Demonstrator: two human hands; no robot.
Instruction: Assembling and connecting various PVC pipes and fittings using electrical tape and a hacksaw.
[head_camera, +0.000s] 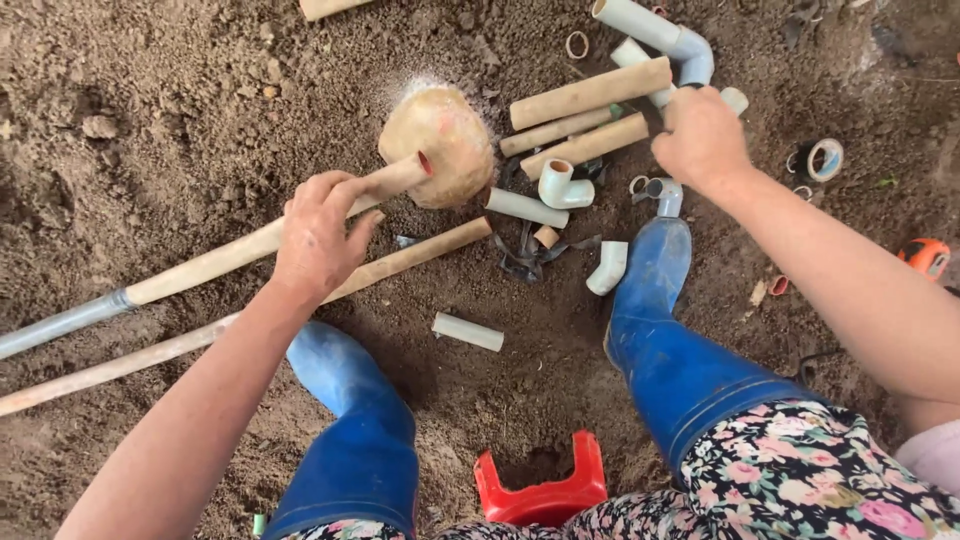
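My left hand (320, 232) grips a long mud-coated pipe (210, 262) that runs left across the soil; its open end (420, 166) rests against a round tan stone (440, 143). A second long dirty pipe (400, 262) lies parallel just below it. My right hand (702, 135) is closed at the right end of a stack of short tan pipe pieces (588, 120), next to a grey elbow pipe (672, 38); what it grips is hidden. White elbow fittings (563, 187) (607, 268) and a short white pipe stub (468, 331) lie between.
My blue rubber boots (655, 290) (350, 400) stand on loose brown soil, with a red plastic stool (545, 490) between them. A tape roll (824, 158) and an orange tool (928, 256) lie at right. Black strips (525, 255) and small rings are scattered.
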